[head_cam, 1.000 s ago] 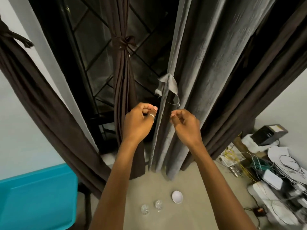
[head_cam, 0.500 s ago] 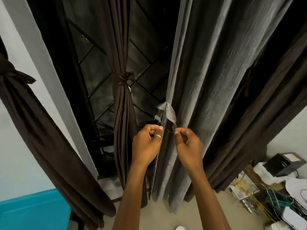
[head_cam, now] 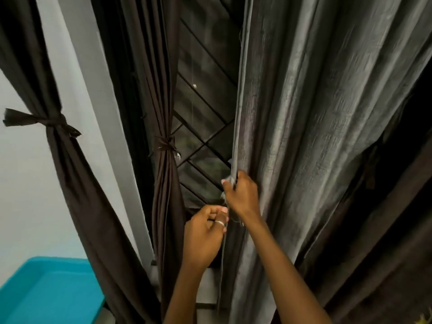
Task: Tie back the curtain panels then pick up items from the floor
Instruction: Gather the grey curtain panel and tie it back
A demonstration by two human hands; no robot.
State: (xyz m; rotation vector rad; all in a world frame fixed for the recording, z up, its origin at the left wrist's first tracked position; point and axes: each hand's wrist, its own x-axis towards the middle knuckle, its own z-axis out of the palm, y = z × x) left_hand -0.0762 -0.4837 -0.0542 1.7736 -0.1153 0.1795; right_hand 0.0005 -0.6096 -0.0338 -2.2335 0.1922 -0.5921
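Right hand [head_cam: 242, 195] grips grey curtain [head_cam: 304, 113] edge; teal tray [head_cam: 58, 261] lower left.

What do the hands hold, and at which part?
The right hand grips the grey curtain at its side edge. The left hand curls its fingers beside that edge; its hold cannot be told.

Right hand [head_cam: 242, 195] on grey curtain [head_cam: 315, 136] edge

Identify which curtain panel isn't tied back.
The grey panel, its edge gripped by the right hand; the two brown panels left of it carry knotted ties.
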